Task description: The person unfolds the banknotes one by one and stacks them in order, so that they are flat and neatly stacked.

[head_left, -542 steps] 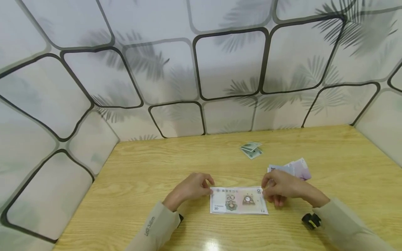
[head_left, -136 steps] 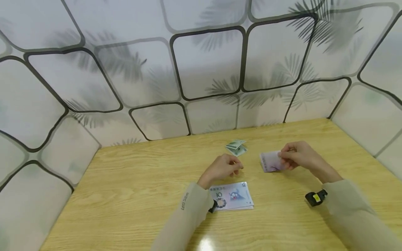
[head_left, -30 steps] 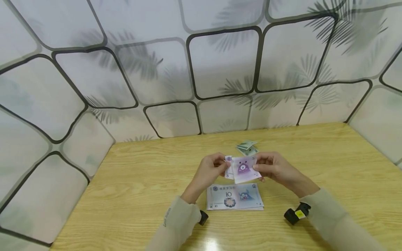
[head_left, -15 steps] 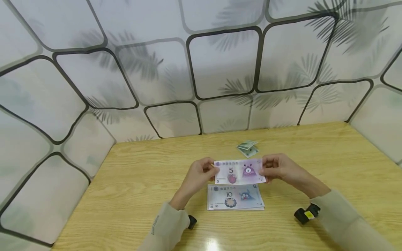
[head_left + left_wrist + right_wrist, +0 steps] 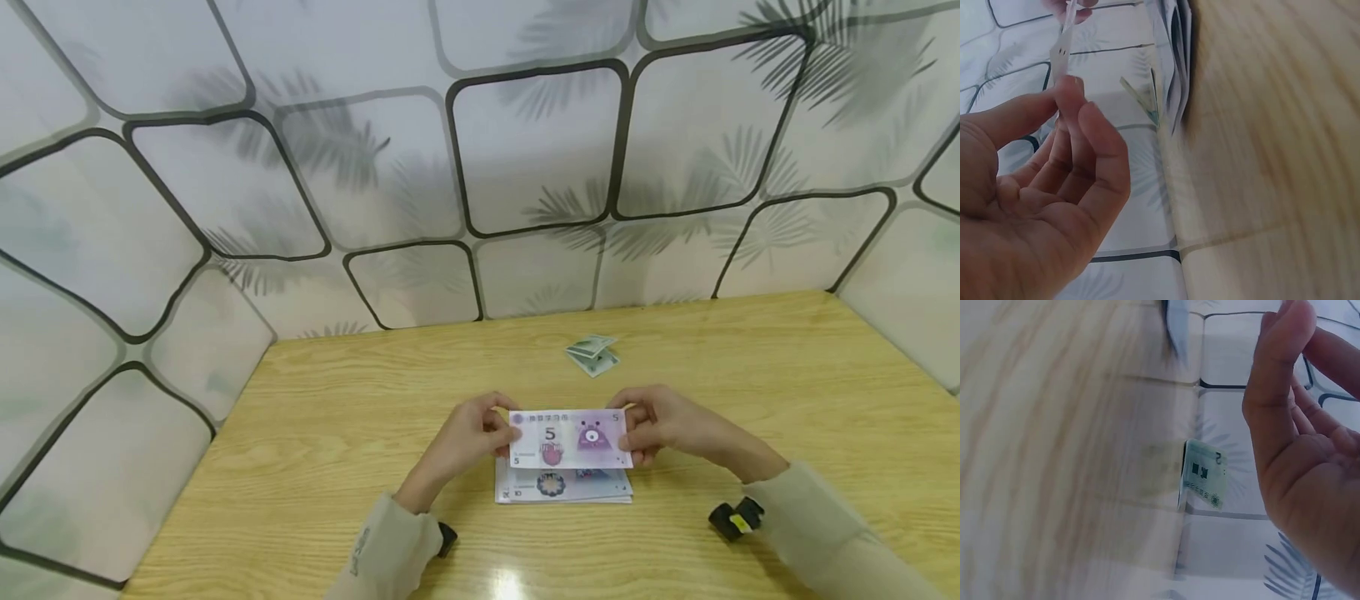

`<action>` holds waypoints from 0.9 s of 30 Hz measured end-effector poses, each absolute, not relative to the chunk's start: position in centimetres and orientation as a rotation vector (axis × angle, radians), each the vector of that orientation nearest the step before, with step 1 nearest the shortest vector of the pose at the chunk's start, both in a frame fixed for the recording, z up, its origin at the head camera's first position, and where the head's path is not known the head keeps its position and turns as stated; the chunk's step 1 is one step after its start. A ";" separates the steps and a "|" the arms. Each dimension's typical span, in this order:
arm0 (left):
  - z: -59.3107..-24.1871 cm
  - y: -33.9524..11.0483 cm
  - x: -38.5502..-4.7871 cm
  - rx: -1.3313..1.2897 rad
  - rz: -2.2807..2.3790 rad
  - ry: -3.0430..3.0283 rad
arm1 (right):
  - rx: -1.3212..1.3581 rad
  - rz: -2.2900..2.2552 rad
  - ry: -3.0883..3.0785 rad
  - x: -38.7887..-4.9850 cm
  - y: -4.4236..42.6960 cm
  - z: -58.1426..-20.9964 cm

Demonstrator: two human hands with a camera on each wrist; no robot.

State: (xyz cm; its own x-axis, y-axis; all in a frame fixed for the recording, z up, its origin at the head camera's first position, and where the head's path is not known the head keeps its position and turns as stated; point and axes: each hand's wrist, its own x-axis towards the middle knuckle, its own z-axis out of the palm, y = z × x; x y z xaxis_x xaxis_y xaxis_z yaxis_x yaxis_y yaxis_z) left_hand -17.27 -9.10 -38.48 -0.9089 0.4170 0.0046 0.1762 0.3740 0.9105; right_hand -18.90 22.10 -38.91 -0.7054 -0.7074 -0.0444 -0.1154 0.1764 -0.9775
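Note:
A purple banknote (image 5: 572, 439) printed with a 5 is stretched out flat between both hands. My left hand (image 5: 467, 433) pinches its left end, thumb in front. At the other end, my right hand (image 5: 663, 425) pinches it between thumb and fingers. The note covers the upper part of a stack of banknotes (image 5: 528, 487), whose top one is blue with a 10. Seen from the left wrist, the held note (image 5: 1062, 53) is almost edge-on and apart from the stack (image 5: 1175, 56). In the right wrist view the right fingertips are partly cut off.
Behind the hands, a folded green banknote (image 5: 592, 354) lies partly sprung up on the wooden table (image 5: 360, 392). The right wrist view shows a 2 on this green note (image 5: 1205, 474). Patterned wall panels (image 5: 540, 275) border the table at the back and sides.
Earlier, both hands were at a 20 note; later the right hand held the purple note, folded, at the right. It was then unfolded between both hands and lowered toward the stack.

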 end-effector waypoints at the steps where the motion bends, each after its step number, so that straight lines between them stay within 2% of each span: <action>1: -38.5 -9.2 -17.2 0.530 1.541 2.394 | -0.762 -1.534 1.967 -18.9 22.0 -39.0; 9: -38.8 -9.5 -17.1 0.514 1.457 2.355 | -0.689 -1.359 2.054 -18.9 21.3 -39.3; 27: -38.7 -9.8 -16.9 0.515 1.268 2.423 | -0.665 -1.271 2.077 -18.6 20.4 -39.2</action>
State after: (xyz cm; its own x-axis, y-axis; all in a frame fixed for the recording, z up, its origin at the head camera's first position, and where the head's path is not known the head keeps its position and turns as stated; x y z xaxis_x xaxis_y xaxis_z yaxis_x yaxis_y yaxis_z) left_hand -16.89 -9.76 -38.70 -0.8699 0.4720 -0.1427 0.1519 0.5318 0.8331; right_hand -18.63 20.40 -39.23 -0.6895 -0.6849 -0.2357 -0.1019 0.4138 -0.9046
